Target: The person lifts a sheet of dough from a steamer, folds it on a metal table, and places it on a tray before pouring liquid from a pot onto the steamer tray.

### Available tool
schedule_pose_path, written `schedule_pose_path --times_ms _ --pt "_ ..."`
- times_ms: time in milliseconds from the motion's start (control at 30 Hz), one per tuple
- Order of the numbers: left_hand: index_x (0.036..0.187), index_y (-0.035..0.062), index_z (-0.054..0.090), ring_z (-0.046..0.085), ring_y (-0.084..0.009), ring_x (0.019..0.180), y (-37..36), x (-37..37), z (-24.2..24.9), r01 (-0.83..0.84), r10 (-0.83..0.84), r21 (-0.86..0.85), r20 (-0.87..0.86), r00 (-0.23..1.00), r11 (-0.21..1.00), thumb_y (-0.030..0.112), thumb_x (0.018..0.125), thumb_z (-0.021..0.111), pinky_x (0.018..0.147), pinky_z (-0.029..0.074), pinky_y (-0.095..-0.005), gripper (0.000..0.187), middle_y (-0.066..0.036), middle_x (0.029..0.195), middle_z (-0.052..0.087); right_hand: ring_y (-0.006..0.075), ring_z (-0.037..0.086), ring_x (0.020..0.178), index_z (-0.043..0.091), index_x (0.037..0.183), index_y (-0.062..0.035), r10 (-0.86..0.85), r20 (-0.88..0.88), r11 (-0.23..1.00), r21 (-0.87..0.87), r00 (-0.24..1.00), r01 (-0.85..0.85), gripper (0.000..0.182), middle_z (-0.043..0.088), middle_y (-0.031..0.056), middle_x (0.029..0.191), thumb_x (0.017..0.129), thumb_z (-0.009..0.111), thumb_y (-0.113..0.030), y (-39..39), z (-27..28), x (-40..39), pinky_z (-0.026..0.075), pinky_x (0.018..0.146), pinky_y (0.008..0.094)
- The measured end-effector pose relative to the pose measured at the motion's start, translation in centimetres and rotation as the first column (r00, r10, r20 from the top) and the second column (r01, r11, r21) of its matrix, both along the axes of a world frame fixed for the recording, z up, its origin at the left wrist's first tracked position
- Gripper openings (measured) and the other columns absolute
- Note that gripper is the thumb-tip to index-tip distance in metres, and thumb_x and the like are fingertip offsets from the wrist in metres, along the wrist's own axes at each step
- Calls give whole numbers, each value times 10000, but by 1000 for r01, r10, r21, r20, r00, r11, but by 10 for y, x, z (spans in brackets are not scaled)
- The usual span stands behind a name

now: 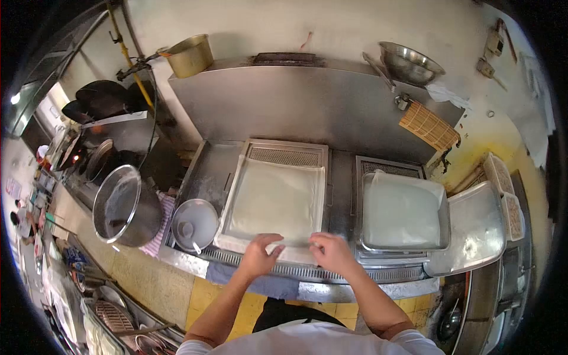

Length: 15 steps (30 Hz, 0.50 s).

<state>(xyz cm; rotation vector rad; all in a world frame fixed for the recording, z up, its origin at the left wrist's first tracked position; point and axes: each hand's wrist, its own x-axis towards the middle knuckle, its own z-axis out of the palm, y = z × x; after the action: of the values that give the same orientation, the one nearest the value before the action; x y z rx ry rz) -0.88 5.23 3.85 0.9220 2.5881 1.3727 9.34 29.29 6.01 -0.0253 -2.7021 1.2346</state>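
A thin pale sheet (275, 198) lies over a cloth-lined rectangular frame on the steel counter, with a few wrinkles along its near side. Over its near edge, left of the middle, is my left hand (260, 255), fingers bent and thumb apart, with nothing visible between them. My right hand (334, 253) is at the near right corner, its fingers curled and a small gap showing to the thumb. The two hands face each other without touching. Farther right, a metal tray (365, 239) holds another smooth, whitish sheet (402, 210).
At left stand a large steel pot (133, 207) and a shallow bowl (194, 225) with a small cup in it. An empty metal tray (473, 228) leans at right. A pot (190, 56) and a steel bowl (411, 62) rest on the back ledge. A person (23, 222) is far left.
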Motion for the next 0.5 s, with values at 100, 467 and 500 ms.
schedule_pose_path --times_ms 100,467,500 --pt "1082 69 788 706 -328 1109 -13 -95 -27 -93 91 -33 -58 994 995 160 878 819 983 548 -389 226 -170 1128 764 394 718 979 767 991 -54 -153 55 986 80 987 148 166 741 193 1116 888 693 -160 31 -16 -74 573 864 481" --pt "1027 86 805 676 -405 1096 -55 -390 -100 -442 396 -242 -217 892 864 260 885 756 972 531 -479 230 -183 1118 750 374 739 916 778 1027 -31 -563 3 781 330 827 530 242 765 194 961 885 703 -212 153 -127 -273 586 834 466" --pt "1035 89 805 666 -405 1113 -51 -401 -100 -452 410 -258 -201 890 854 260 887 753 989 523 -477 231 -183 1133 746 377 739 927 779 1051 -30 -563 1 775 348 826 528 263 767 194 973 886 704 -221 156 -135 -280 587 845 466"
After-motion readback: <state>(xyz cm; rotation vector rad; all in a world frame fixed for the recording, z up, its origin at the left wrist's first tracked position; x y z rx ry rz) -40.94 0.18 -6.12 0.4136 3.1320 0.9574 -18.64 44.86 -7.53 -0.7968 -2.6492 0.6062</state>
